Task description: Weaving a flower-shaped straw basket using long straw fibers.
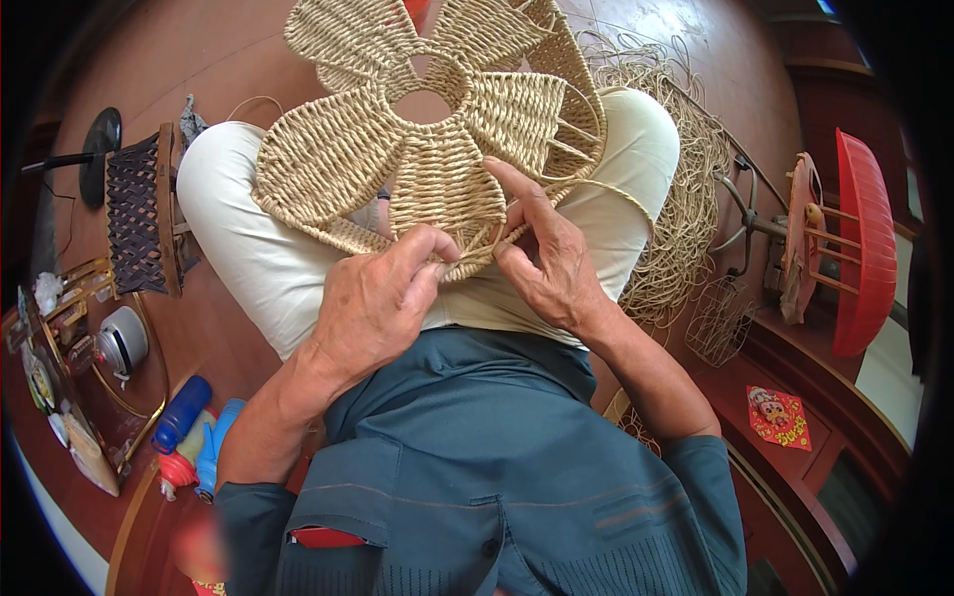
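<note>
A flower-shaped basket (333, 149) woven from straw-coloured cord rests across my lap, its petals spread around an open ring. My left hand (383, 293) is at the tip of the petal nearest me, with thumb and forefinger pinched on the cord there. On the same petal's right edge, my right hand (547, 248) has its forefinger stretched along the weave and its thumb apart, close to some loose strands. A loose length of cord (621, 194) runs from the basket's right side over my right knee. What lies under the right hand's curled fingers is hidden.
A big heap of loose cord (681, 219) lies on the floor right of my knee. Beyond it stand a wire basket (722, 323) and a red plastic basin (863, 243). To the left are a dark woven stool (139, 214), a blue bottle (182, 412) and a cluttered low table (75, 397).
</note>
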### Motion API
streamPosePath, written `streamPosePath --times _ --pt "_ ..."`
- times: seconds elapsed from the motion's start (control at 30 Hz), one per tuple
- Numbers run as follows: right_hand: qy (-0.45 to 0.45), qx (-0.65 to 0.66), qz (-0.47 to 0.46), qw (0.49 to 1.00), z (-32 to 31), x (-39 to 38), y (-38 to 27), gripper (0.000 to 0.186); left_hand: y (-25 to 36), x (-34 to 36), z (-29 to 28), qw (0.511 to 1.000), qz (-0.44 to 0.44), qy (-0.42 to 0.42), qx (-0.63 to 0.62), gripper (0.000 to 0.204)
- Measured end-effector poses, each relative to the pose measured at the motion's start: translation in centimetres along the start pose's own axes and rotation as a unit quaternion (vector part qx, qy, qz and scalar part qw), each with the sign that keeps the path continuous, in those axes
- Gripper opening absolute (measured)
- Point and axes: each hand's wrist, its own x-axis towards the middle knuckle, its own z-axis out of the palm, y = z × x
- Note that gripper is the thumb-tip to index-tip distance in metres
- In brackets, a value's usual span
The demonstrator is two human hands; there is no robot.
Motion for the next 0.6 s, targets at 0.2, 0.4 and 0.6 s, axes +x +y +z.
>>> streamPosePath --times 0.2,0.4,0.6 --pt "0.007 0.003 0.023 1.0 -0.1 -0.1 -0.2 0.077 -0.4 -0.8 -0.7 0.999 0.028 -0.009 0.02 0.017" --pt "0.02 0.005 0.036 0.999 0.5 -0.4 -0.4 0.073 -0.7 -1.1 -0.5 0.992 0.106 0.019 0.074 0.018" --pt "0.031 -0.004 0.041 0.999 1.0 -0.4 -0.3 0.065 -1.6 -1.4 -0.5 0.98 0.15 0.041 0.124 0.021"
